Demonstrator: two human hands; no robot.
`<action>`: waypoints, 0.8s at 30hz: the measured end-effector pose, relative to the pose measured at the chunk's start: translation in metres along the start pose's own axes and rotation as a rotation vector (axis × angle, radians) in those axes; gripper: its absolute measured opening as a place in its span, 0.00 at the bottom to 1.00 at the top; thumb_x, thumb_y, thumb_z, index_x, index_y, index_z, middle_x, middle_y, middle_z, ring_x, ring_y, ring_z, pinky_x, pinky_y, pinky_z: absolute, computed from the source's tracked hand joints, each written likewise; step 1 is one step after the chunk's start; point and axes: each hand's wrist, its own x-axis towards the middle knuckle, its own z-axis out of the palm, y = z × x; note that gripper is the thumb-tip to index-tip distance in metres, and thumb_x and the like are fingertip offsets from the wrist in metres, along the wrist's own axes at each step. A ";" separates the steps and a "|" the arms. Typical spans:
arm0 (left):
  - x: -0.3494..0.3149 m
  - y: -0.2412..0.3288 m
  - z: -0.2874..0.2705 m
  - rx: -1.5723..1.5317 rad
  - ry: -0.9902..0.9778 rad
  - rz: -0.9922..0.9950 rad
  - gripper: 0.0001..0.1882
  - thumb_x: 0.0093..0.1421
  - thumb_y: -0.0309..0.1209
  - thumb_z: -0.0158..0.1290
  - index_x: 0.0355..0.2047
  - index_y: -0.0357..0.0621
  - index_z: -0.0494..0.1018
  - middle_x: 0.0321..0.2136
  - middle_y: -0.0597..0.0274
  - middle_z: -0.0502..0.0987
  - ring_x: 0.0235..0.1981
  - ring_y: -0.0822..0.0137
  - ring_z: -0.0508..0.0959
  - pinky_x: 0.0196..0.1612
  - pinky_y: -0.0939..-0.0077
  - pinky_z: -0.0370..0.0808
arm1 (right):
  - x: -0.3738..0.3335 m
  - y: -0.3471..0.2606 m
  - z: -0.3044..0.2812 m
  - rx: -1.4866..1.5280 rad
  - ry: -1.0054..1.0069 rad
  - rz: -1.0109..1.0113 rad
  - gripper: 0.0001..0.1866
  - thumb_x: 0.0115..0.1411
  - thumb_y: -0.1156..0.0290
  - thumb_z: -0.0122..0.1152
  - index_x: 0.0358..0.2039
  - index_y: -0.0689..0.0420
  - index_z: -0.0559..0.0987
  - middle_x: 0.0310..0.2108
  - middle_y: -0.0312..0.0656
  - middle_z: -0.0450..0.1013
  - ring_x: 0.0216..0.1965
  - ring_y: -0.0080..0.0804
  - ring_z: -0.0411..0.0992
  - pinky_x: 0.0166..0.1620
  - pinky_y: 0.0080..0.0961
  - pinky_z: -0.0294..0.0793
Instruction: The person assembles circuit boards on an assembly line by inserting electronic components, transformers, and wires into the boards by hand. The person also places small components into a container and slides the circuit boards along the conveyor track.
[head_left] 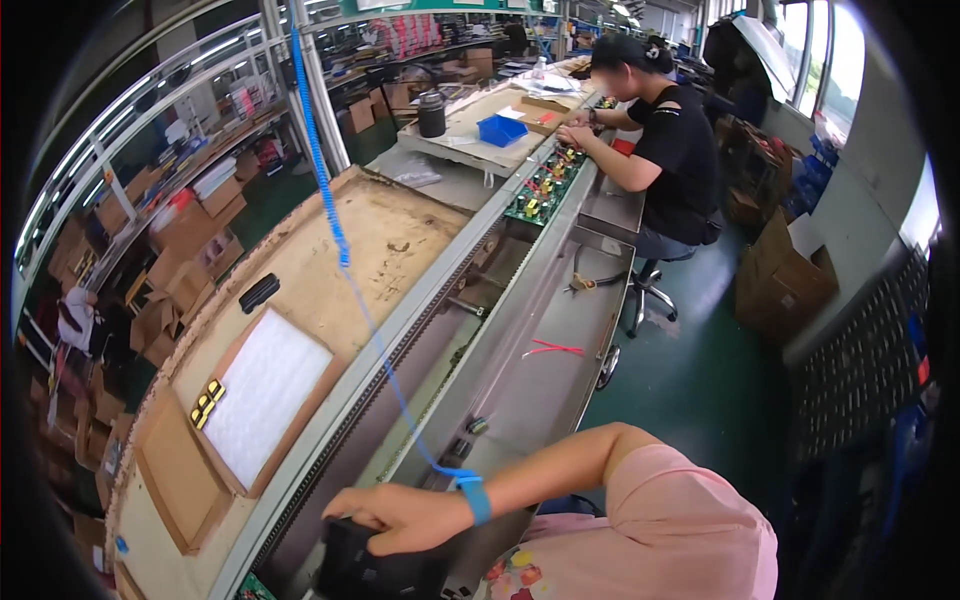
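My right hand (pixel 400 517) reaches across from the lower right, palm down, with a blue wrist strap (pixel 474 498) on it. Its fingers and thumb are closed over the upper edge of a black box-like object (pixel 385 575), whose exact kind I cannot make out. A blue coiled cord (pixel 330 200) runs from the strap up to the frame above. Close by, a corner of a green circuit board (pixel 252 588) shows at the lower edge. Small parts (pixel 476 426) lie in the metal trough beyond my wrist. My left hand is out of view.
Left of the conveyor rail (pixel 400 340) lie a white foam sheet (pixel 270 390) in a cardboard tray, yellow-black components (pixel 207 403) and a black piece (pixel 259 292). The trough holds red wires (pixel 555 348) and pliers (pixel 592 283). Ahead, a co-worker (pixel 660 140) sits by populated circuit boards (pixel 548 190).
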 end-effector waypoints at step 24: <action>-0.044 0.259 0.065 0.155 -0.020 0.222 0.24 0.73 0.38 0.42 0.58 0.28 0.69 0.52 0.28 0.73 0.54 0.32 0.73 0.57 0.50 0.70 | -0.088 0.024 -0.042 -1.069 0.024 0.523 0.27 0.57 0.66 0.63 0.53 0.64 0.67 0.26 0.53 0.73 0.32 0.51 0.78 0.29 0.49 0.74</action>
